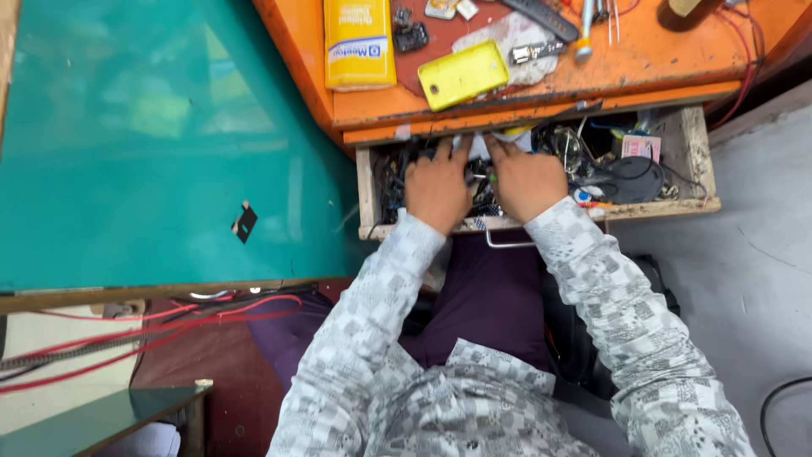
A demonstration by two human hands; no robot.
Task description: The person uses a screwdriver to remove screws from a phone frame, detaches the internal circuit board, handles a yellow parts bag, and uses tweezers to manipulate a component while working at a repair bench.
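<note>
Both hands, left (437, 188) and right (526, 179), lie flat among tangled cables (391, 173) in the drawer (692, 151), grip unclear.

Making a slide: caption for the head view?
Both hands, left and right, rummage in an open cluttered drawer under an orange desk.

Small electronics repair workshop; orange workbench (677, 63) strewn with a yellow phone back cover (463, 74), small parts, tools; open wooden drawer (695, 156) crammed with cables and components; red wires (152, 326) trailing nearby.
</note>
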